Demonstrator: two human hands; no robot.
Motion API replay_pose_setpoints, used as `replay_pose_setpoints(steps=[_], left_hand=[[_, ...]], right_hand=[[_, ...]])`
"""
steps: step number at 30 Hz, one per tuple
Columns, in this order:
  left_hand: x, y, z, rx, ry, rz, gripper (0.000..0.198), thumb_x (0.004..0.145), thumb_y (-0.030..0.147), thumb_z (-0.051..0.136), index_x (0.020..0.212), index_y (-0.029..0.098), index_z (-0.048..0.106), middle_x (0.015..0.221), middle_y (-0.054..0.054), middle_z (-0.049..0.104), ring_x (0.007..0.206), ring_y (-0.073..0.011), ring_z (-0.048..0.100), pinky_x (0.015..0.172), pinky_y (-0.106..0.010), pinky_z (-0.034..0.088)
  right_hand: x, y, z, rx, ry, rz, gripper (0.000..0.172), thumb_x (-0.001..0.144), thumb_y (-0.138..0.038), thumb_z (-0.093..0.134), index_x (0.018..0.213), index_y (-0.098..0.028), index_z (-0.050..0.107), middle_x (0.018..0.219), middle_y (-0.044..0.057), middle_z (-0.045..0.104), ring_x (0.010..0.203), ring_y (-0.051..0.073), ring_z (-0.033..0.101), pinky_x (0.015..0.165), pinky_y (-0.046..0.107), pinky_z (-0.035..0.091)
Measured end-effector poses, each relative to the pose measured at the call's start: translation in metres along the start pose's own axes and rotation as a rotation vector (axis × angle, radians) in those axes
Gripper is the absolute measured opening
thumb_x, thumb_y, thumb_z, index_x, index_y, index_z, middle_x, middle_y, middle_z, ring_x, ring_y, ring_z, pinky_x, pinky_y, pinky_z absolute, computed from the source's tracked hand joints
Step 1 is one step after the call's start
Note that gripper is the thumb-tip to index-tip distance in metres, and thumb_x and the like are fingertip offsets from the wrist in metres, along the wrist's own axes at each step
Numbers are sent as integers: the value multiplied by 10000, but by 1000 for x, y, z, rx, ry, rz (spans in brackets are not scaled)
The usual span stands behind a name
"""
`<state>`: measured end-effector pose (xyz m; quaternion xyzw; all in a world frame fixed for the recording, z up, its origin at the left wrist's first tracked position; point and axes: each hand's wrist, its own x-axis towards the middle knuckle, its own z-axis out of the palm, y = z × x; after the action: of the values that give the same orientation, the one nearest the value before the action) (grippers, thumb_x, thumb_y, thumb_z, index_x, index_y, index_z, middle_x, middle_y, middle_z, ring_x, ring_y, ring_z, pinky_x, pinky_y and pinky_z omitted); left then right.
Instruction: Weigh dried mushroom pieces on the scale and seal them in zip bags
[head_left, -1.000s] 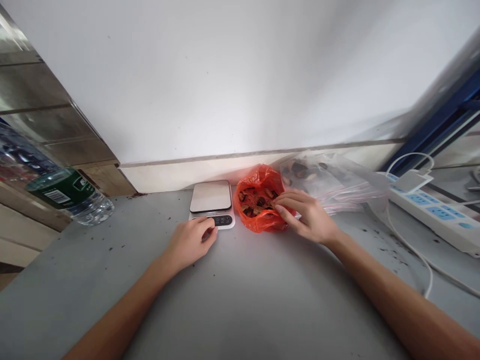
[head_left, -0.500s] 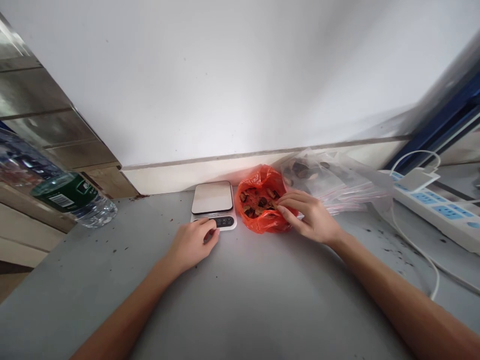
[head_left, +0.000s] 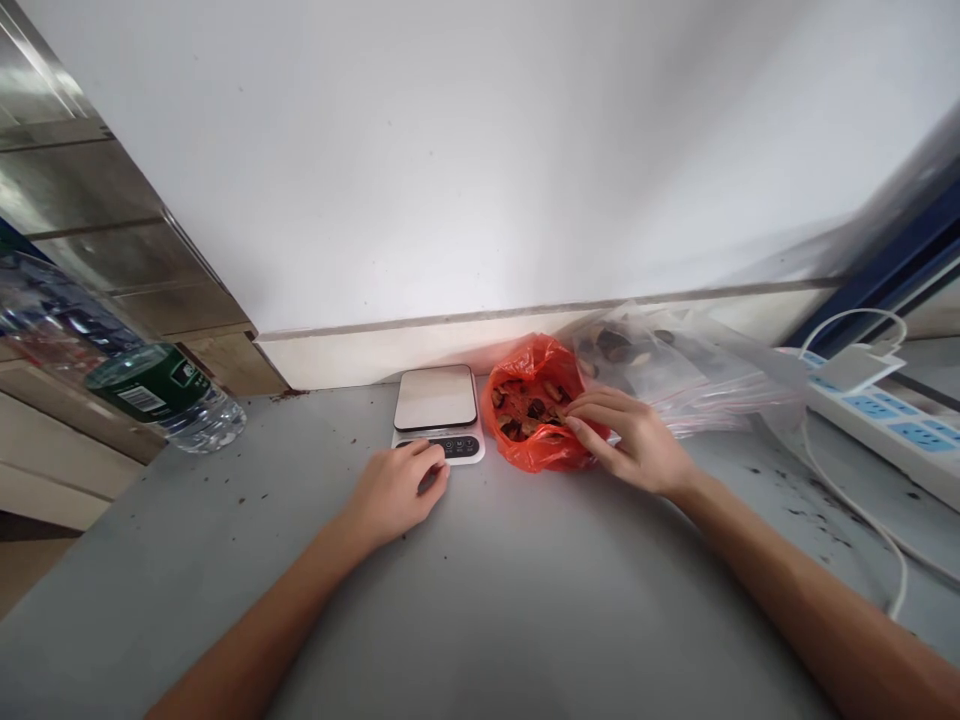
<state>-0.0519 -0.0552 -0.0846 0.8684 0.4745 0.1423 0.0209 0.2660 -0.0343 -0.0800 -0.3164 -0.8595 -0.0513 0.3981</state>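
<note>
A white kitchen scale (head_left: 436, 398) with a pale square plate stands near the wall, its plate bare. My left hand (head_left: 397, 490) rests at its front left corner, fingers loosely curved over part of the dark button panel, thumb apart, holding nothing I can see. Beside the scale sits a red plastic bag (head_left: 541, 455), its mouth spread wide. Dried brown pieces (head_left: 534, 408) lie inside it. Over the bag's right rim reaches my right hand (head_left: 637, 440), thumb and forefinger pinched together at one dried piece among the others.
Clear zip bags (head_left: 690, 375), some with dark slices inside, lie behind my right hand. A white power strip (head_left: 892, 415) with a plug and cable is at the right. A green-labelled water bottle (head_left: 169, 395) stands left. Dark crumbs dot the grey tabletop (head_left: 480, 600).
The whole view has shifted slightly, so everything sits a little further right. Both hands stay in nearly the same places at the scale and the red bag.
</note>
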Motion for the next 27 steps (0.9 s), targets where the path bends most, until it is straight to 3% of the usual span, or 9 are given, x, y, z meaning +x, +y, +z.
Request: replay_pose_setpoints(steps=[14,22,27], left_hand=[[1,3,-2,25,-56,-43,240,980,225,453,752,224,531,720,8,595,612,-164,549,609,-272,370],[2,2,-3,17,-51,-46,248,976,238,437,734,227,493,711,5,595,620,-168,559,605,-274,363],[3,4,-4,18,-60,-53,256,977,246,427,726,225,477,704,4,594,614,-170,555,600,-275,362]], right_hand=[[-5,0,1,43,-56,107,284,1047,-254,500,860,-238,714,856,83,806,834,243,754,784,398,611],[-8,-5,6,-5,-12,203,192,1019,-253,527,1048,-223,715,980,105,822,866,252,778,782,374,624],[-8,-6,5,9,-70,269,232,1017,-277,502,1024,-239,731,971,95,823,851,250,776,785,372,617]])
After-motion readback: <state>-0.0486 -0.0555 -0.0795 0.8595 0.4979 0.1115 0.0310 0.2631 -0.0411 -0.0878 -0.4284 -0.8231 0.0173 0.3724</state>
